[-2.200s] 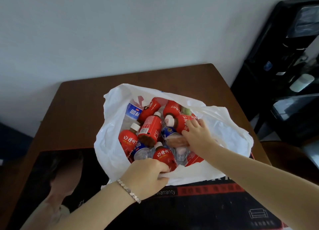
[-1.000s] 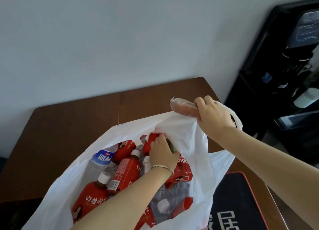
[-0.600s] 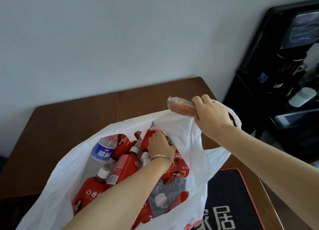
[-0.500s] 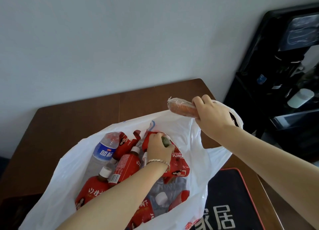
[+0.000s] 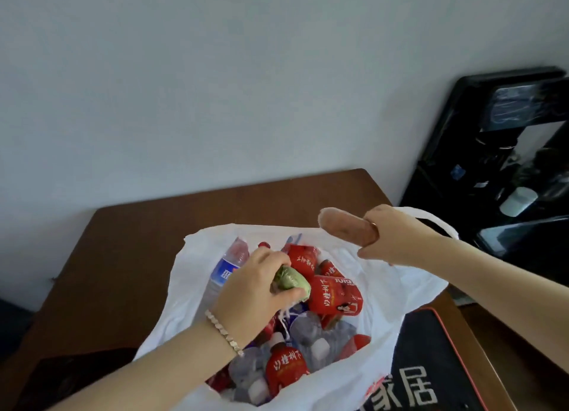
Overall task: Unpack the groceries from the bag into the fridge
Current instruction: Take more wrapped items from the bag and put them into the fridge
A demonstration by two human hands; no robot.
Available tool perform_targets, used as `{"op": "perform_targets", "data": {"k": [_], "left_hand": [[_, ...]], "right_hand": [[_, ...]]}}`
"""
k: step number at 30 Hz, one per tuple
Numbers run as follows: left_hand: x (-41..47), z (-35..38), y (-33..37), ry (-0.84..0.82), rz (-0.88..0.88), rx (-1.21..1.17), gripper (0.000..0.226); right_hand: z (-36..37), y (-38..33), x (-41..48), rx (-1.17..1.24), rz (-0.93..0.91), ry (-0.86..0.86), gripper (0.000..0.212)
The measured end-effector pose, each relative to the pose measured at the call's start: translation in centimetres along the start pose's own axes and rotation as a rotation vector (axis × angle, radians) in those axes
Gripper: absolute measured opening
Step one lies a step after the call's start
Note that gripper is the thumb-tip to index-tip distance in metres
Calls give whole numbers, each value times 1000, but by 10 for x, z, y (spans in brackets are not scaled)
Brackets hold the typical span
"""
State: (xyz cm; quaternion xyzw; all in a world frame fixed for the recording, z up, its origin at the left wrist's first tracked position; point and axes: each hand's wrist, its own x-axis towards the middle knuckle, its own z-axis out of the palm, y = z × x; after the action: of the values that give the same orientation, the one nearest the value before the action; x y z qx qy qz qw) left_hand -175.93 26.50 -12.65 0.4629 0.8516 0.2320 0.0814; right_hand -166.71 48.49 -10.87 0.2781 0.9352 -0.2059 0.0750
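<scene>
A white plastic bag (image 5: 385, 290) stands open on the brown table (image 5: 129, 256), filled with several red-labelled bottles (image 5: 334, 293) and a blue-labelled water bottle (image 5: 226, 270). My left hand (image 5: 255, 287) is inside the bag, closed around a small green wrapped item (image 5: 291, 279) that sticks out of my fist. My right hand (image 5: 397, 238) is raised over the bag's far right rim, gripping a pinkish wrapped sausage (image 5: 345, 229) together with the bag's handle loop (image 5: 437, 219).
A black appliance (image 5: 505, 170) with a white cup (image 5: 518, 201) in its recess stands to the right of the table. A dark printed mat (image 5: 431, 367) lies on the table's near right part. A pale wall runs behind.
My left hand has closed on the green item and lifted it clear of the bottles. My right hand still holds the sausage and bag handle, now a little higher.
</scene>
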Motion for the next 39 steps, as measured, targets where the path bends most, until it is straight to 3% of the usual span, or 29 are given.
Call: {"op": "perform_targets", "data": {"k": [4, 10, 20, 28, 32, 35, 39], "left_hand": [[4, -37, -3, 27, 142, -77, 30], [14, -56, 16, -35, 393, -151, 32], [-52, 36, 185, -406, 831, -208, 27], [-224, 145, 385, -838, 1106, -283, 29], [-353, 196, 483, -1025, 1117, -302, 31], [-445, 227, 547, -1106, 1161, -321, 43], [-556, 244, 624, -1171, 1277, -371, 41]], "right_hand": [[-8, -33, -35, 23, 76, 110, 18], [0, -45, -105, 303, 343, 167, 18], [43, 38, -356, 369, 933, 358, 23], [129, 65, -659, 528, 1458, 626, 25], [175, 62, -815, 483, 1728, 639, 21], [199, 55, -918, 438, 1894, 610, 18], [213, 46, -1031, 403, 2085, 640, 14]]}}
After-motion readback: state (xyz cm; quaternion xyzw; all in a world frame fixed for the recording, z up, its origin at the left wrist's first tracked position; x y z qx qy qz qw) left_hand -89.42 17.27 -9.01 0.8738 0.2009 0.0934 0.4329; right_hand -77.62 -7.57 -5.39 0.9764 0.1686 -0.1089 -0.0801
